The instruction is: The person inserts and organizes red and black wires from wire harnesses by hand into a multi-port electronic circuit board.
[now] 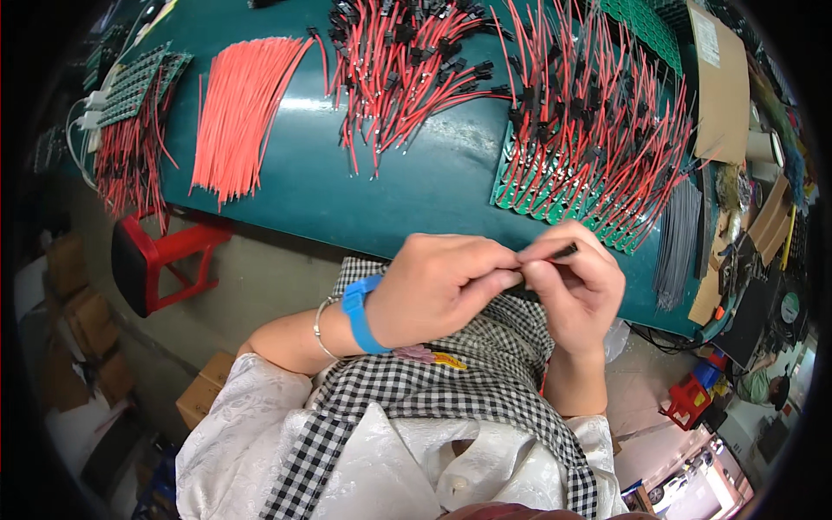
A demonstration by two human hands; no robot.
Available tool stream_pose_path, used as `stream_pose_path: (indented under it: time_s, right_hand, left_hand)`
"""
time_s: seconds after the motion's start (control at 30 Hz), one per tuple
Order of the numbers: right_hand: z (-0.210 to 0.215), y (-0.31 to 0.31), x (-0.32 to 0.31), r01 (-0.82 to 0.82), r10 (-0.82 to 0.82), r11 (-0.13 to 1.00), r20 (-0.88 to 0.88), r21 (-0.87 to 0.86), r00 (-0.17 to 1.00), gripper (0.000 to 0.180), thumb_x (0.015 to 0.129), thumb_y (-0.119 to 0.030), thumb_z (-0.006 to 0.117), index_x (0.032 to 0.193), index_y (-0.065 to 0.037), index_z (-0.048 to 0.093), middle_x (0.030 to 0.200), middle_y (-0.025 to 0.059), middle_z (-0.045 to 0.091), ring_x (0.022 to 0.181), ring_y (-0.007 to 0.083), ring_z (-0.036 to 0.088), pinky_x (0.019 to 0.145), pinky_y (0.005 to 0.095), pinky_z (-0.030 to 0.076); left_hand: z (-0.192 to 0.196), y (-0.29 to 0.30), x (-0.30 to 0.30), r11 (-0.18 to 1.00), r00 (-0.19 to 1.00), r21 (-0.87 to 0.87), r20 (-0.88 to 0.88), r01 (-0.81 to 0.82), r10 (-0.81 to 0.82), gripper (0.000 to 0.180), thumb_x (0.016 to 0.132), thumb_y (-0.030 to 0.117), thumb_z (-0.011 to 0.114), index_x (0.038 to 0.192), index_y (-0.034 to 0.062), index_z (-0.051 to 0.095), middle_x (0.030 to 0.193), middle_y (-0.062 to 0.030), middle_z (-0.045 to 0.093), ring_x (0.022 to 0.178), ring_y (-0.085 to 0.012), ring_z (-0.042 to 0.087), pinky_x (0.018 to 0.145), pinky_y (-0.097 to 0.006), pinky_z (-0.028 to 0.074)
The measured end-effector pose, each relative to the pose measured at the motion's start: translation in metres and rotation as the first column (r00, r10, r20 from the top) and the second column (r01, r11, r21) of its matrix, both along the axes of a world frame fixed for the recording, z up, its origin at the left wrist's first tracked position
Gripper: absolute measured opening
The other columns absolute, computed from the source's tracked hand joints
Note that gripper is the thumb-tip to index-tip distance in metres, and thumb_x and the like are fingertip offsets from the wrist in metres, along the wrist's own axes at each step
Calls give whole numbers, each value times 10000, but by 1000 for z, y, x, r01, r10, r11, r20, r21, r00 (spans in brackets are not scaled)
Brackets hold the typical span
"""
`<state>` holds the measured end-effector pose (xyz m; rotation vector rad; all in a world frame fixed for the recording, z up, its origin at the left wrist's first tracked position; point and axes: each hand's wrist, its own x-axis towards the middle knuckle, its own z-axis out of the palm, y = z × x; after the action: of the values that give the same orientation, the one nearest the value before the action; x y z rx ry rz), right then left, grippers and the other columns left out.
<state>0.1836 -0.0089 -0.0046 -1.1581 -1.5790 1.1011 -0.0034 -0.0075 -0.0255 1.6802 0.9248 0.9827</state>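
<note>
In front of my apron, my left hand (442, 290) and my right hand (576, 290) meet with fingertips pinched together. A small dark piece (565, 251), narrow and black, pokes out between the fingers of my right hand; its exact kind is too small to tell. Thumb and forefinger of my left hand are closed at the same spot, and what they grip is hidden. Both hands hover just off the near edge of the green table (347, 212). Closest on the table are green circuit boards (533, 195) with red and black wires (624, 139) standing up from them.
Across the table lie a bundle of red wires (238, 121), a pile of red-black wires with black connectors (390, 78), and grey wires (674, 247) at the right. More wired boards (130, 87) hang over the left edge. A red stool (169, 256) stands below left.
</note>
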Motion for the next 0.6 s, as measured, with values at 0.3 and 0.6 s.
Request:
stream_pose_path:
  time_s: [0.3,0.6]
  right_hand:
    - [1,-16,20,55,-64,961,-25,-270,998,46,837,63,696,875,78,675,845,106,662,670,121,647,528,210,502]
    - [-26,-6,28,438,-425,898,193,-32,885,49,842,38,715,868,56,678,797,43,623,610,45,570,523,168,471]
  left_hand:
    - [-5,8,2,966,956,226,-286,128,-60,80,812,51,710,889,40,692,791,-100,688,671,-262,669,604,-365,536]
    - [9,88,-30,789,608,606,-591,-99,530,201,788,171,754,923,61,655,783,-88,601,692,-287,615,598,-381,489]
